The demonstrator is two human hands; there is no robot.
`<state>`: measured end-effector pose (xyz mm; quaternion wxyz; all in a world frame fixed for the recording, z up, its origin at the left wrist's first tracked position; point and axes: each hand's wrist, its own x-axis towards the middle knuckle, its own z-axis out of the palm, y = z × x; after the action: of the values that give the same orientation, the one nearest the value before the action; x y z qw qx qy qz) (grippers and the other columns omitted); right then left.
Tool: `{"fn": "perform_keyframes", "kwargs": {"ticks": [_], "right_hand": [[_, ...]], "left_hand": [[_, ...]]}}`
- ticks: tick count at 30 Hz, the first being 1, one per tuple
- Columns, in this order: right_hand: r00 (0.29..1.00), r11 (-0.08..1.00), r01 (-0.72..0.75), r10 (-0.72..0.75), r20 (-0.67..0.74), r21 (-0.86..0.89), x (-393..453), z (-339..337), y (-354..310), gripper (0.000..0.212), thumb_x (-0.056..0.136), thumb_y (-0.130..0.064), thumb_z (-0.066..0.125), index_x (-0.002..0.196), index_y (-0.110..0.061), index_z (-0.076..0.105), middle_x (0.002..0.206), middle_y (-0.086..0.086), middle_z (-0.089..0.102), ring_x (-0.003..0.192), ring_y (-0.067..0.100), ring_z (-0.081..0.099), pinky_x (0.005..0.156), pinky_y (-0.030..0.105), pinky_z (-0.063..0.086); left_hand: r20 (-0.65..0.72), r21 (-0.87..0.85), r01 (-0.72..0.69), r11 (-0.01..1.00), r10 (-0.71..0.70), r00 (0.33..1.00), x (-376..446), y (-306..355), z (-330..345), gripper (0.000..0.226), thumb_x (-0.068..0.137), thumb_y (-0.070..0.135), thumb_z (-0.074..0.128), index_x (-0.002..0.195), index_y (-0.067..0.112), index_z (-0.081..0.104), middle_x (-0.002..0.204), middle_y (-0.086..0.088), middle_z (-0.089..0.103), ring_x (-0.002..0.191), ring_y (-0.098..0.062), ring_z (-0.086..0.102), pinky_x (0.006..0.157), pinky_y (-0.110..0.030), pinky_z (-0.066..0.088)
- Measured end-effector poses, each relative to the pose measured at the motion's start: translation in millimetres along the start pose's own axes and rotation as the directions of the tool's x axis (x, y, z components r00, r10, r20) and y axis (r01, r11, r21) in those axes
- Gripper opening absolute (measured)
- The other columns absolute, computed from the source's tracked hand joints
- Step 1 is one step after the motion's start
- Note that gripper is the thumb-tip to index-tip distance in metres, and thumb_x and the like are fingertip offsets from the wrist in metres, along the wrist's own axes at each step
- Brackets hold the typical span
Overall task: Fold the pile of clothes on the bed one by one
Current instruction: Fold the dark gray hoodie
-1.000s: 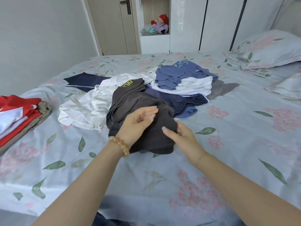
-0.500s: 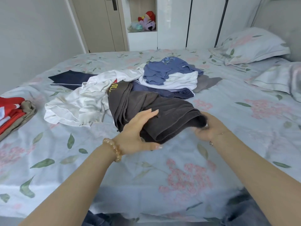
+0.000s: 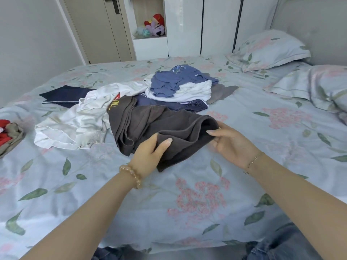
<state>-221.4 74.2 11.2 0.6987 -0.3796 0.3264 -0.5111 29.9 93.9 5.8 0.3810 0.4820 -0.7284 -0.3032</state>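
Bed (image 3: pixel 187 212) first, pile (image 3: pixel 169 91) mid-sheet; our brown garment (image 3: pixel 150 124) lies at its near edge. Left hand (image 3: pixel 148 156) and right hand (image 3: pixel 232 145) pinch its bunched hem; hasty lifting could drag the white shirt (image 3: pixel 75 124) along.

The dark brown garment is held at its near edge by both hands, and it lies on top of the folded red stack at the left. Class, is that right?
Not quite. In the head view both the left hand and the right hand hold the dark brown garment, but it lies beside the white garment, apart from the red stack.
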Motion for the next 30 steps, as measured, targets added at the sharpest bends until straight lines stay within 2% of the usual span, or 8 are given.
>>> {"fn": "perform_keyframes", "kwargs": {"ticks": [2, 4, 9, 14, 19, 21, 24, 30], "right_hand": [[1.0, 0.991, 0.008, -0.01, -0.015, -0.137, 0.6, -2.6, 3.7, 0.087, 0.075, 0.007, 0.07, 0.149, -0.015, 0.03, 0.132, -0.001, 0.058, 0.108, 0.011, 0.063, 0.091, 0.026, 0.05], [0.999, 0.913, 0.019, -0.033, -0.027, -0.408, 0.0, -2.4, 10.2, 0.106, 0.069, -0.003, 0.08, 0.153, -0.027, 0.019, 0.144, -0.008, 0.047, 0.117, 0.009, 0.059, 0.102, 0.033, 0.045], [0.994, 0.814, -0.053, -0.014, -0.111, -0.578, -1.1, 14.2, 38.0, 0.083, 0.08, -0.036, 0.077, 0.147, -0.031, 0.027, 0.143, -0.008, 0.043, 0.128, 0.016, 0.047, 0.108, 0.037, 0.04], [0.999, 0.808, -0.051, 0.039, -0.033, -0.586, -0.3, 43.8, 65.7, 0.045, 0.096, -0.036, 0.056, 0.138, -0.023, 0.047, 0.129, -0.011, 0.057, 0.119, 0.007, 0.052, 0.078, 0.008, 0.043], [0.98, 0.911, 0.021, -0.099, -0.17, -0.411, -3.5, 57.2, 43.5, 0.019, 0.098, -0.032, 0.053, 0.112, -0.022, 0.062, 0.109, -0.005, 0.067, 0.099, 0.008, 0.063, 0.076, 0.012, 0.05], [0.955, 0.887, 0.076, -0.197, -0.223, -0.456, -7.2, 56.3, 16.3, 0.014, 0.097, -0.031, 0.056, 0.096, -0.021, 0.066, 0.1, 0.0, 0.071, 0.096, 0.017, 0.067, 0.08, 0.025, 0.055], [0.9, 0.812, 0.118, -0.331, -0.284, -0.572, -7.6, 50.9, -35.1, 0.02, 0.093, -0.033, 0.063, 0.083, -0.016, 0.07, 0.094, 0.009, 0.073, 0.095, 0.028, 0.068, 0.088, 0.042, 0.054], [0.824, 0.431, 0.186, -0.558, -0.098, -0.883, -20.8, 66.1, -178.2, 0.032, 0.091, -0.039, 0.063, 0.077, -0.01, 0.068, 0.077, 0.009, 0.065, 0.079, 0.027, 0.06, 0.072, 0.035, 0.046]], "left_hand": [[-0.073, -0.257, 0.075, 0.963, -0.097, 0.993, 1.2, 14.6, -5.3, 0.031, 0.099, 0.039, 0.048, 0.121, 0.022, 0.063, 0.116, 0.01, 0.068, 0.111, -0.005, 0.061, 0.099, -0.032, 0.047], [-0.092, -0.448, 0.125, 0.885, -0.184, 0.979, 2.2, 29.5, -12.3, 0.034, 0.099, 0.039, 0.047, 0.122, 0.021, 0.063, 0.118, 0.005, 0.069, 0.113, -0.011, 0.062, 0.102, -0.038, 0.046], [-0.087, -0.636, 0.086, 0.767, -0.181, 0.98, 0.7, 72.7, -32.7, 0.038, 0.103, 0.033, 0.039, 0.127, 0.01, 0.058, 0.122, -0.008, 0.066, 0.116, -0.021, 0.062, 0.104, -0.041, 0.043], [-0.08, -0.637, 0.054, 0.769, -0.136, 0.987, 4.9, 118.7, -52.1, 0.039, 0.103, 0.035, 0.038, 0.122, 0.008, 0.059, 0.118, -0.007, 0.068, 0.112, -0.018, 0.064, 0.098, -0.035, 0.047], [-0.139, -0.657, 0.015, 0.753, -0.14, 0.98, 11.7, 145.0, -88.4, 0.043, 0.102, 0.035, 0.041, 0.134, 0.008, 0.049, 0.123, -0.007, 0.066, 0.114, -0.019, 0.063, 0.097, -0.034, 0.048], [-0.173, -0.661, 0.003, 0.75, -0.156, 0.973, 18.4, 150.5, -108.3, 0.041, 0.102, 0.035, 0.042, 0.133, 0.01, 0.05, 0.122, -0.005, 0.067, 0.112, -0.018, 0.064, 0.097, -0.034, 0.048], [-0.212, -0.639, 0.008, 0.769, -0.186, 0.959, 31.3, 159.0, -136.0, 0.037, 0.101, 0.034, 0.044, 0.129, 0.011, 0.054, 0.119, -0.003, 0.068, 0.108, -0.016, 0.066, 0.088, -0.031, 0.052], [-0.386, -0.502, -0.073, 0.862, -0.148, 0.91, 66.2, 205.9, -190.5, 0.032, 0.099, 0.034, 0.049, 0.123, 0.014, 0.057, 0.115, -0.002, 0.068, 0.097, -0.014, 0.067, 0.077, -0.028, 0.054]]}}
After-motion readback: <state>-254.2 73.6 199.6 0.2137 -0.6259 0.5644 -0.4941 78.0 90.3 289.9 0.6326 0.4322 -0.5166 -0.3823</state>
